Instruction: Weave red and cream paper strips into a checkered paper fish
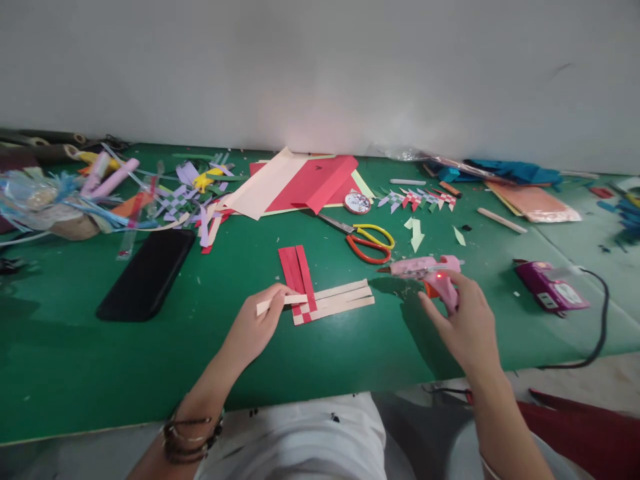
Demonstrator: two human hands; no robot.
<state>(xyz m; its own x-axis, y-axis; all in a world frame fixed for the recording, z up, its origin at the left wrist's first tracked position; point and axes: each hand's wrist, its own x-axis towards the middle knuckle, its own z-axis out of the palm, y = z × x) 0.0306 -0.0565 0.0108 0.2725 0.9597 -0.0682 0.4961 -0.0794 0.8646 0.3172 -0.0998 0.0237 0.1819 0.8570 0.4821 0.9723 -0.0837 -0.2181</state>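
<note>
My left hand (261,319) pinches a narrow cream paper strip (295,300) between thumb and fingers. Beneath that strip lies an L-shaped piece of woven paper, its red strips (300,270) pointing away from me and its cream strips (345,298) running right. A small red-and-cream check shows at their corner. To the right, my right hand (465,313) is round the handle of a pink hot glue gun (425,268), thumb standing off to the left. The gun's nozzle points left and a red light glows on its body.
Scissors (370,241) with red and yellow handles lie behind the woven piece. Left is a black phone (147,275); right, a purple power unit (553,287) with a black cord. Red paper sheets (310,183), a woven paper chain (417,199) and paper scraps sit farther back.
</note>
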